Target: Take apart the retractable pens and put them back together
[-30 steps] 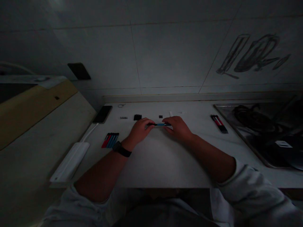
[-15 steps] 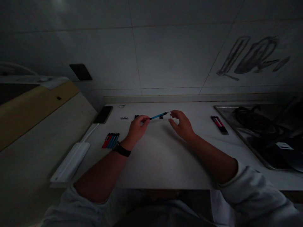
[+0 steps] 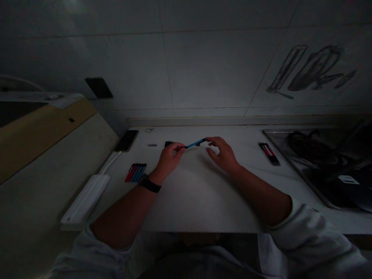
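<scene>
A slim blue pen (image 3: 196, 143) with black ends is pinched in my left hand (image 3: 170, 157), pointing up to the right above the white counter. My right hand (image 3: 223, 154) has its index fingertip against the pen's far end, while its thumb stays apart below. Beneath the pen lies a small dark piece (image 3: 198, 144), partly hidden. Several small black parts (image 3: 169, 143) show behind my left fingers, with a row of small springs (image 3: 152, 145) to their left. Red and blue pen barrels (image 3: 136, 173) lie side by side near my left wrist.
On the left are a black phone (image 3: 127, 140) and a white power strip (image 3: 85, 199) with its cable. A pack of pens (image 3: 269, 154) lies at right, beside a metal-rimmed sink or tray (image 3: 299, 174) holding dark items. A wall stands behind the counter (image 3: 200, 205).
My right index finger has come onto the pen's far end, where a gap showed before. My left hand still holds the pen in nearly the same place.
</scene>
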Demonstrator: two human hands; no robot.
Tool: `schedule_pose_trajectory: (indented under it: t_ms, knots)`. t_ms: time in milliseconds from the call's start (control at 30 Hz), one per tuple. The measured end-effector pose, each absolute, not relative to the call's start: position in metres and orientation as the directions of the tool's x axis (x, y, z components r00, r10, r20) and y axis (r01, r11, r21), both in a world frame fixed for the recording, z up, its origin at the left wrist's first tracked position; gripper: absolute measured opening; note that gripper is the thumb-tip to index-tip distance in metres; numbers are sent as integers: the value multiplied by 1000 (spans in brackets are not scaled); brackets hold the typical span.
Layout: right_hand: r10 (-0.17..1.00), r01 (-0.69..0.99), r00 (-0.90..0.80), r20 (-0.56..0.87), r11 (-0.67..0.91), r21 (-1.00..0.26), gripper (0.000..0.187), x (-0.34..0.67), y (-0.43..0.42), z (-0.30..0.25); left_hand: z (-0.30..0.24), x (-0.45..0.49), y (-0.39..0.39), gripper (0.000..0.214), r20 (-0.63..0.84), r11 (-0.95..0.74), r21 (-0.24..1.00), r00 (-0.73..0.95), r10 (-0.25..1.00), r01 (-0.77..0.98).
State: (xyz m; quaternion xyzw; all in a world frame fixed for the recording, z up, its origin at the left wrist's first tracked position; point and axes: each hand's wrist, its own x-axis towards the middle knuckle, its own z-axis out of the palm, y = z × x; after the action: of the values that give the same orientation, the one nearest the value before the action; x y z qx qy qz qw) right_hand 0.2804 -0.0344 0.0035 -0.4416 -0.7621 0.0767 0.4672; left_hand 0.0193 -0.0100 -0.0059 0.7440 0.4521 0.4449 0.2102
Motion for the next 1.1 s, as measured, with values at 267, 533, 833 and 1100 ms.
schedule_pose_trajectory:
  t_ms: [267, 533, 833, 1100]
  knots:
    - [735, 674, -214, 644, 588, -447, 32, 286, -33, 3, -5, 21, -12, 11, 465, -544, 691, 283, 839, 476]
    - [703, 662, -312, 639, 643, -385, 17, 287, -33, 4, -1, 21, -15, 12, 509, -604, 652, 325, 797, 458]
    - [681, 643, -308, 664, 664, -383, 16, 288, -32, 5, -11, 14, -5, 23, 482, -615, 624, 382, 789, 482]
    - [666, 644, -300, 683, 669, -370, 16, 290, -30, 3, -10, 13, -6, 32, 551, -669, 618, 379, 743, 413]
